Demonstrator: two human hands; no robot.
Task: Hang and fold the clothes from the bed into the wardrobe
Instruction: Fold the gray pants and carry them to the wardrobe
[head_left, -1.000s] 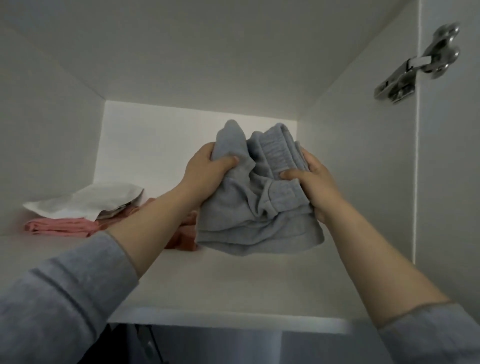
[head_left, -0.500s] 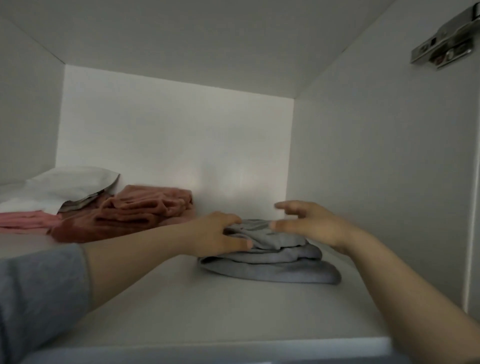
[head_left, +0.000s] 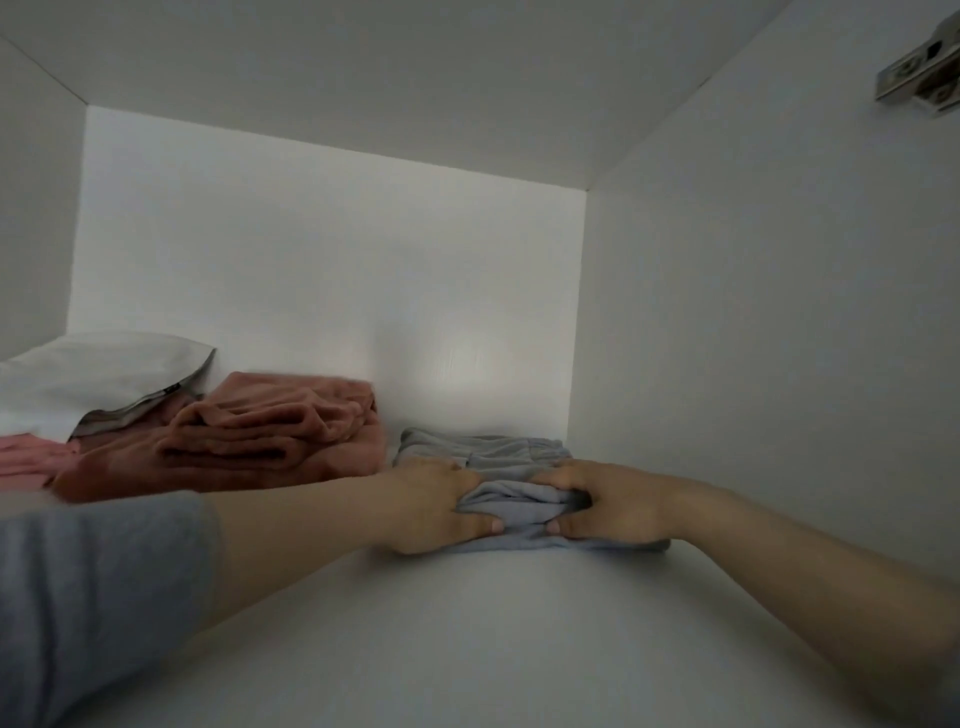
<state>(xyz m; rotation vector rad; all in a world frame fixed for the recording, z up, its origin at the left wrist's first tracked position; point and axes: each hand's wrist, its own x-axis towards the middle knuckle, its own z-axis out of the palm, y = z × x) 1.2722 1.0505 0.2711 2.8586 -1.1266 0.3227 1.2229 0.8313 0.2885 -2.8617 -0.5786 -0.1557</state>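
Nearest, a grey sleeve (head_left: 93, 597) crosses the white wardrobe shelf (head_left: 467, 649). Farther in lies the folded grey garment (head_left: 498, 454). The left hand (head_left: 436, 506) and right hand (head_left: 608, 506) both grip its front edge, fingers curled over it. Left of the garment sits a folded pink stack (head_left: 270, 436), with a white cloth (head_left: 93, 379) beyond. Behind the garment stands the back panel (head_left: 337, 270); to its right is the side wall (head_left: 753, 338), with a metal hinge (head_left: 919, 78).

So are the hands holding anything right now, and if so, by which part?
Yes. The left hand and right hand both grip the folded grey garment by its near edge, while it lies on the wardrobe shelf.
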